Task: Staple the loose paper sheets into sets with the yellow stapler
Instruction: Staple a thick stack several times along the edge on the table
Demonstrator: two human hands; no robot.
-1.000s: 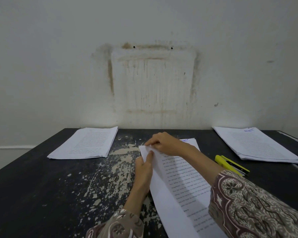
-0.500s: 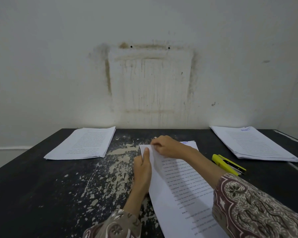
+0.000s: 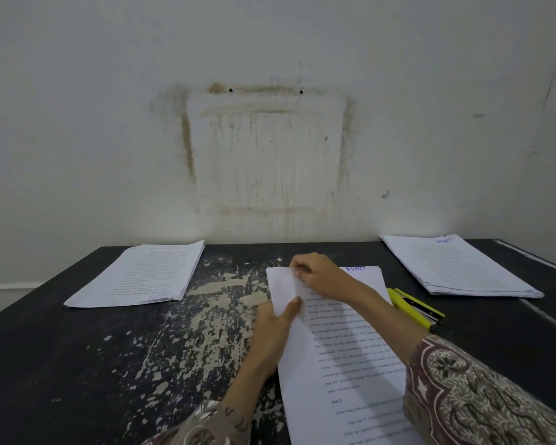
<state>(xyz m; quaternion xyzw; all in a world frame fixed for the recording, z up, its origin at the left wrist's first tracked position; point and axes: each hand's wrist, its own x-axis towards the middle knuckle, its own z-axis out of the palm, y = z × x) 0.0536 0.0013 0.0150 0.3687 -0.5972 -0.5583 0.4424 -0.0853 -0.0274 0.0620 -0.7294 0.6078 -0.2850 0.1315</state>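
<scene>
The right hand [image 3: 323, 277] pinches the far left corner of the paper sheets [image 3: 344, 354] in the middle of the desk [image 3: 77, 364], and the left hand [image 3: 275, 329] grips their left edge with the thumb on top. The yellow stapler [image 3: 414, 308] lies just beside the sheets on the right, partly behind the right forearm. One paper stack [image 3: 142, 274] lies far left, another stack [image 3: 456, 266] far right, both near the wall [image 3: 270, 123].

My left hand [image 3: 275, 332] low beside paper sheets [image 3: 341, 348], thumb up, pinching left edge of lifted top page. My right hand [image 3: 321, 277] crosses over sheets, fingers curled in pinch grip on top-left corner. Both forearms in patterned sleeves, angled inward toward sheets.
</scene>
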